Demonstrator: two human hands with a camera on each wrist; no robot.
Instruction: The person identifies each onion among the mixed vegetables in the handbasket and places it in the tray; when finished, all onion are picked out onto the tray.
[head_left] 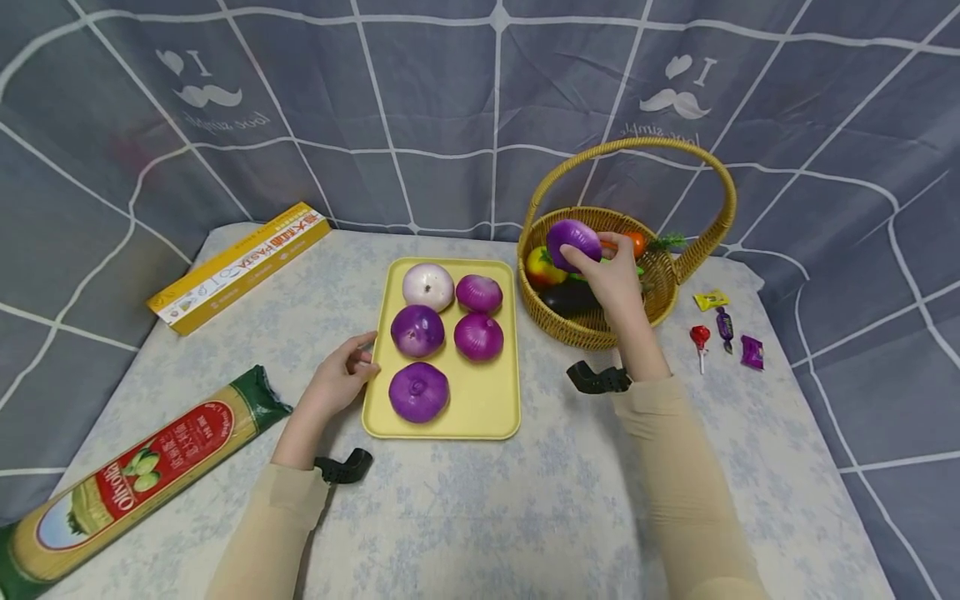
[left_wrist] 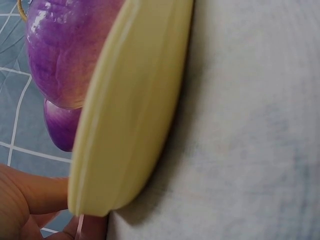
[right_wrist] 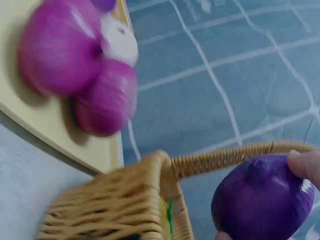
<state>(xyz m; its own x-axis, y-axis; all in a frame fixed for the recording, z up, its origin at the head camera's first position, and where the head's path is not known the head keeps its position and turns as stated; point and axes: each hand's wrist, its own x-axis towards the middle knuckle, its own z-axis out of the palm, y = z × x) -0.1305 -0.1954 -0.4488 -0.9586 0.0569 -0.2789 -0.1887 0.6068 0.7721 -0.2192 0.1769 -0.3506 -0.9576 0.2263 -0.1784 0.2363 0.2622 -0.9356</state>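
My right hand (head_left: 618, 279) holds a purple onion (head_left: 573, 245) between thumb and fingers, over the wicker basket (head_left: 577, 335). In the right wrist view that onion (right_wrist: 262, 197) shows beside the basket's handle. At the left rim of a yellow tray (head_left: 480, 421), my left hand (head_left: 341, 379) grips the edge with thumb and fingers; the left wrist view shows its thumb (left_wrist: 42, 195) against the tray's rim. On the tray lie a white onion (head_left: 428, 287) and several purple onions (head_left: 418, 392). Inside the basket are an eggplant (head_left: 566, 297), a yellow-red fruit (head_left: 542, 268) and a carrot (head_left: 636, 243), partly hidden by my right hand.
A bag of spaghetti (head_left: 142, 471) lies at the left, with a yellow pasta box (head_left: 240, 267) behind it. Right of the basket are a red lollipop (head_left: 700, 336) and several wrapped candies (head_left: 752, 352). The tall handle (head_left: 637, 143) arches over the basket. A grey curtain (head_left: 442, 100) hangs behind the table.
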